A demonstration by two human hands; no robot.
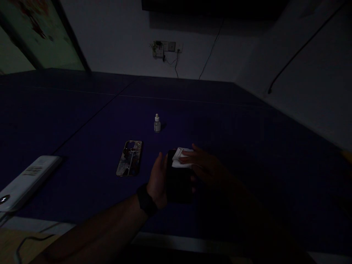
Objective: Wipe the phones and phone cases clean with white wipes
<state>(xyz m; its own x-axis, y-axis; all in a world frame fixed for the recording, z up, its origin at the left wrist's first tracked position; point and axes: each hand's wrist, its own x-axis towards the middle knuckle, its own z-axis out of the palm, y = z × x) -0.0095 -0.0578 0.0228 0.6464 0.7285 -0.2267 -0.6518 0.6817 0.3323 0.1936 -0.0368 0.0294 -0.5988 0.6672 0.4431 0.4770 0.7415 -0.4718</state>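
Observation:
The scene is very dark. My left hand (157, 180), with a dark watch on the wrist, grips the left edge of a black phone (178, 183) held just above the dark blue table (233, 121). My right hand (205, 165) presses a folded white cloth (180, 158) onto the phone's top end, its fingers closed on the cloth. A patterned phone case (129, 158) lies flat to the left of my hands. A small white dropper bottle (157, 123) stands upright farther back.
A white rectangular box (27, 181) lies at the table's left front edge. A wall socket with cables (165, 48) is on the far wall. A framed picture (35, 33) leans at the back left.

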